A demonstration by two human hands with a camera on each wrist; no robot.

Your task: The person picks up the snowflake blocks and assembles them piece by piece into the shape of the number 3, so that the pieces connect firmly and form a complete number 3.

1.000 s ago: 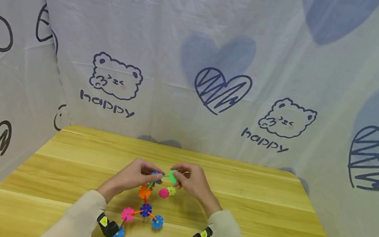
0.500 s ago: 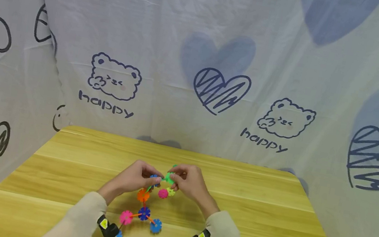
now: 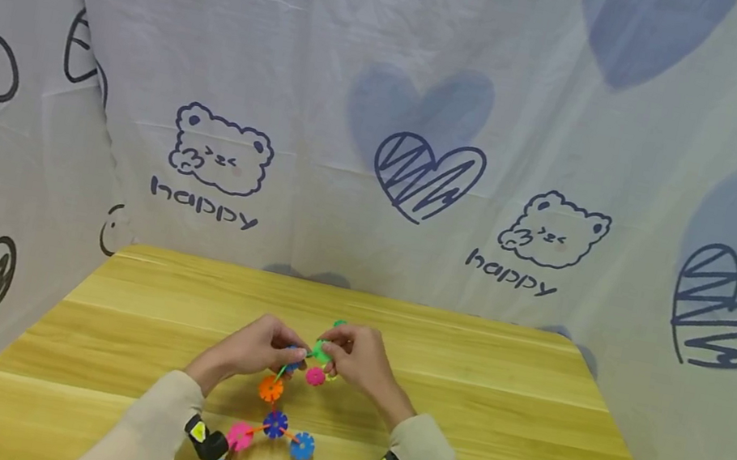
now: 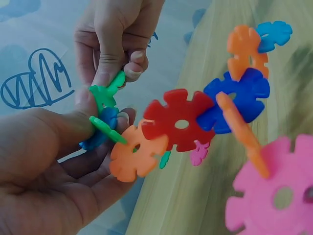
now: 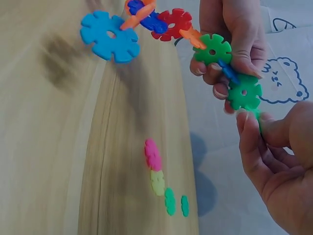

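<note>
A chain of slotted plastic snowflake discs hangs in the air between both hands. My left hand (image 3: 263,345) pinches a blue disc (image 4: 100,129) near the chain's far end, thumb on top. Beside it, a green disc (image 5: 244,92) is slotted onto that blue one. My right hand (image 5: 288,156) pinches another green disc (image 4: 115,84) that meets the first at its edge; how deep it sits is hidden by the fingers. From the left hand the chain runs on through an orange disc (image 4: 137,152), a red disc (image 4: 177,120), a dark blue disc (image 4: 234,100) and a pink disc (image 4: 279,186).
Loose on the wooden table (image 3: 491,416) lie a pink disc (image 5: 152,154), a yellow disc (image 5: 157,182) and two green discs (image 5: 169,201). A light blue disc (image 3: 302,447) ends a side branch of the chain. Printed cloth (image 3: 373,33) encloses the table's back and sides.
Both hands have drawn slightly nearer to me, and the hanging chain has shifted the same way. The right hand has moved closer to the left, and its green disc has turned.
</note>
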